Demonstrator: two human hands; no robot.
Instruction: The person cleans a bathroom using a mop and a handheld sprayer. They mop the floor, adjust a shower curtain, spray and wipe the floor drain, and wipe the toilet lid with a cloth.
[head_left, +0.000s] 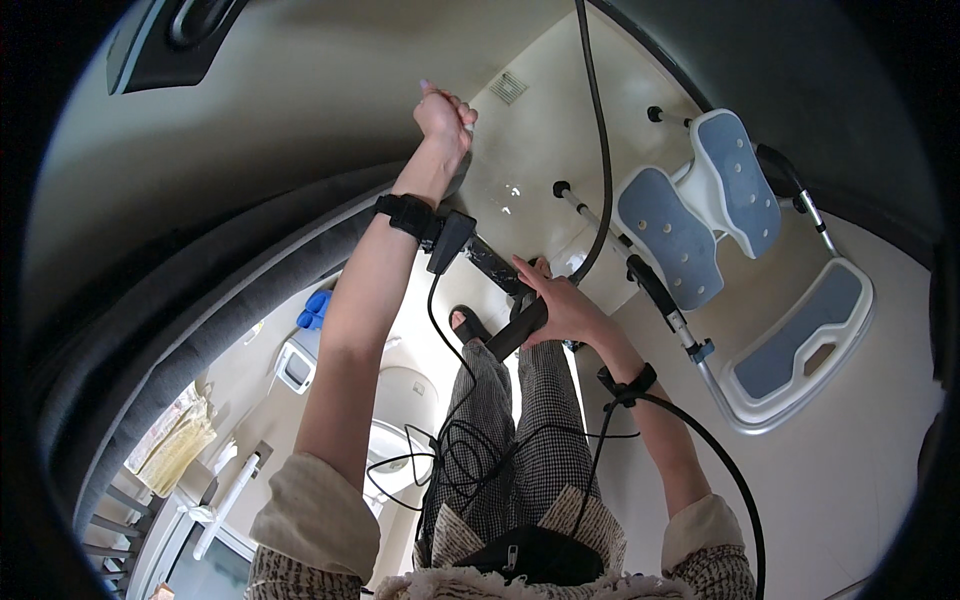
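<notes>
My left hand (444, 120) is raised at upper centre, its fingers curled; a small pale bit shows at the fingers, and I cannot tell whether they hold anything. Its wrist wears a black strap with a cabled black box (451, 241). Below and to the right, my right hand (568, 309) has its thumb and fingers around one end of a flat dark bar (517, 330), with a finger extended. A scuffed black bar (491, 264) lies between the wrist box and this hand. A thick black hose (600, 135) runs down towards the right hand; its end is hidden there.
A shower chair with blue-grey pads (671, 236) stands at right on the pale floor, near a drain grille (508, 88). Loose black cables (469, 450) hang before my legs. A toilet (394, 442), blue slippers (315, 309) and a white grab bar (229, 506) are at lower left.
</notes>
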